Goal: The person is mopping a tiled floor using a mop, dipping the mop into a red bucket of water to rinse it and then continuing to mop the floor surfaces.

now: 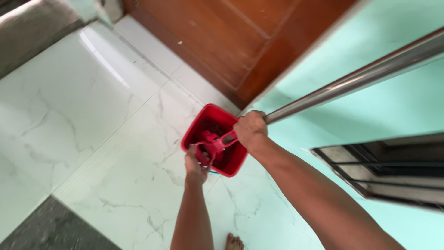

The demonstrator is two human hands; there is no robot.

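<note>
The right hand has its grip pressed shut around the lower end of a steel mop pole, fist closed just above the red mop head fitting. The left hand is lower, at the near rim of the red bucket, fingers curled on or around the red fitting — whether they pinch it or only steady it I cannot tell, the frame being blurred there.

The step in hand looks like working the mop head down in the bucket — wringing or seating it. The bucket stands on the white marble floor, close to the foot of a brown wooden door and beside a pale green wall.

Judging from this, the next move calls for keeping the pole near upright while the lower hand works, so the bucket does not tip toward the door.

Around it: a dark window frame on the wall to the right, a grey mat at the floor's near-left corner, and the person's bare toes just behind the bucket. The long pole runs close to the wall, which limits swing on that side.
</note>
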